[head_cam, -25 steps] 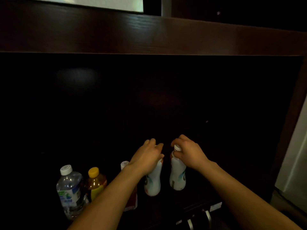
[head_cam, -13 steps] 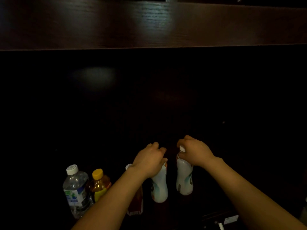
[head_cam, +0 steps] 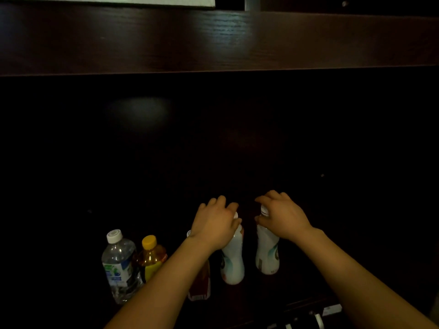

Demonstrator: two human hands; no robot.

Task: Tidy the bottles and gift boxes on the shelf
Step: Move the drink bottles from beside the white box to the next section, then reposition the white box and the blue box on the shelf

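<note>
Left hand grips left white bottle at the neck; right hand grips right white bottle likewise

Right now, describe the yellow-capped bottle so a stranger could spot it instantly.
On the dark shelf, look to the lower left. Second from the left, just right of the clear water bottle, stands the amber bottle. It alone has a yellow cap.

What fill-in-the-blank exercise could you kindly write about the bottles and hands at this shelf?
The water bottle has a ____ cap.
The amber bottle beside it has a ____ cap.
The left hand and right hand together grip ____ white bottles.
Missing words: white; yellow; two.
</note>
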